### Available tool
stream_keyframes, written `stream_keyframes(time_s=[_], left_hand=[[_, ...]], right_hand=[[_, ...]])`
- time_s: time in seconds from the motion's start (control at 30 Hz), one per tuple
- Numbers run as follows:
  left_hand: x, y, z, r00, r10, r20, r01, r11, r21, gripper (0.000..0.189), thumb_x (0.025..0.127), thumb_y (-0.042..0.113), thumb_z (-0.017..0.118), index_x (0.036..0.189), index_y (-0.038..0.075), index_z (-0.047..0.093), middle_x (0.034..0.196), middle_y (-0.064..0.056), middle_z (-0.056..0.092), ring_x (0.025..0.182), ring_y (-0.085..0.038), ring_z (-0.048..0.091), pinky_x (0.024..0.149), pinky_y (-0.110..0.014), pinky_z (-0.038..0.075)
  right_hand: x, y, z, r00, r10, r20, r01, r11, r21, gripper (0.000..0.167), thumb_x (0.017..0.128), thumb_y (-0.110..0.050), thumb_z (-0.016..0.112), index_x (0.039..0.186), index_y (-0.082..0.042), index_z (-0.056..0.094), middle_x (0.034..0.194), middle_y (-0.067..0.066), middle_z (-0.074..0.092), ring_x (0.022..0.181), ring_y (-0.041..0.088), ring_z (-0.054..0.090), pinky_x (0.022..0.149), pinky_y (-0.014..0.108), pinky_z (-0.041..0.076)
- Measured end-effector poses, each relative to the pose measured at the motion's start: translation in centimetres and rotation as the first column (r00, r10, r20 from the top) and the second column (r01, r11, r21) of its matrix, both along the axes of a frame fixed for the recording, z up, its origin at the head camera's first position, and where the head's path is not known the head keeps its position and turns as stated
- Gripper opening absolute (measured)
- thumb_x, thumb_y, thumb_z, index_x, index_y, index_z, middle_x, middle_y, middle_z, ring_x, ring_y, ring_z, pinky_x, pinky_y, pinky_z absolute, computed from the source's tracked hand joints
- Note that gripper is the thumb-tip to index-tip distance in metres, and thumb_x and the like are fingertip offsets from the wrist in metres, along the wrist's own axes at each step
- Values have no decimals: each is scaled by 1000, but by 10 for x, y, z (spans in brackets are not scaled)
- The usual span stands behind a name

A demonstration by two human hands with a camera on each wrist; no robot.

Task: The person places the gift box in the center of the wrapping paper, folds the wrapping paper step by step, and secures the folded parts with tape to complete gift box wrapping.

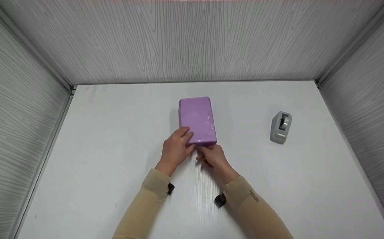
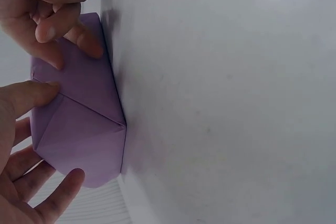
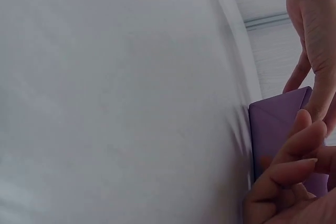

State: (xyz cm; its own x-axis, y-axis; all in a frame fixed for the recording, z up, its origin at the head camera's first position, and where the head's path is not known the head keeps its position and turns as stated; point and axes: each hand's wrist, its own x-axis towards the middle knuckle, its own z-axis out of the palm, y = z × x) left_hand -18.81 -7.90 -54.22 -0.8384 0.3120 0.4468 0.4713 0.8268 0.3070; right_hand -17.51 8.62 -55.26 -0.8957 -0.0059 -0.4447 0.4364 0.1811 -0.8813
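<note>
A box wrapped in glossy purple paper [image 1: 196, 118] lies flat near the middle of the white table. Its near end, shown in the left wrist view, carries a folded triangular flap [image 2: 79, 140] with a diagonal seam. My left hand [image 1: 174, 151] holds the box at its near left corner, thumb against the end face and the other fingers along the top and side. At the same end, my right hand [image 1: 215, 157] touches the folded paper with its fingertips, some fingers loosely bent. Part of the end is hidden behind the right fingers in the right wrist view.
A grey tape dispenser [image 1: 280, 127] with a roll in it stands on the table [image 1: 112, 132] to the right of the box. Grey wood-grain panels [image 1: 192, 39] wall in the back and both sides.
</note>
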Motion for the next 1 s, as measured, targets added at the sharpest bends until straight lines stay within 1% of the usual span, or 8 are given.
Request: stream_keyframes(time_s=[0.17,0.3,0.5,0.57,0.63,0.8,0.9,1.0], left_hand=[[1,-2,-1,1000,1,29,-2,1000,10,43,79,21,83,117,7,71,130,-10,61,124,-27,54,95,-39,49],[4,-6,1,991,-34,126,31,999,25,47,83,22,80,125,7,66,137,-10,55,131,-26,47,100,-39,45],[2,-13,7,943,-131,307,71,977,201,42,95,19,66,133,3,59,147,-10,47,139,-26,37,111,-38,33],[0,-14,8,931,-158,329,58,954,293,38,98,16,62,132,1,59,148,-10,45,139,-26,38,112,-36,31],[-2,-14,8,932,-165,324,38,931,364,34,99,13,60,131,0,59,147,-11,45,137,-27,40,112,-35,31],[-6,-13,6,946,-68,318,-75,906,417,35,97,11,60,129,0,58,140,-17,47,129,-30,47,107,-39,37],[-9,-12,6,915,-4,402,-177,893,413,41,98,16,59,136,-1,52,136,-19,47,122,-30,52,100,-40,45],[-12,-11,6,855,-8,518,-240,880,410,49,101,21,55,142,-2,44,135,-20,51,116,-29,56,93,-39,49]], right_hand=[[1,16,2,999,39,15,-40,998,40,20,89,-15,62,75,-2,70,63,4,65,50,10,53,43,24,38],[0,37,6,999,33,6,-34,996,84,15,89,-14,63,85,-1,71,71,6,66,57,13,55,48,25,41],[-9,62,18,998,-27,-61,35,992,123,23,96,-19,59,107,0,66,92,13,66,73,20,61,60,30,51],[-14,65,22,995,-30,-97,42,991,123,25,97,-20,58,111,0,65,97,15,66,79,25,63,66,35,54],[-19,65,24,991,-24,-129,38,993,114,27,98,-20,59,114,0,64,103,16,64,87,29,65,72,39,56],[-32,63,25,980,53,-191,-30,992,119,40,99,-22,58,131,2,57,117,18,59,101,33,64,82,41,55],[-39,61,26,973,105,-207,-78,988,133,48,98,-24,59,139,1,51,122,20,59,101,32,65,83,40,55],[-43,58,28,967,149,-205,-121,983,140,52,98,-23,61,142,0,47,125,20,59,99,30,66,82,39,55]])
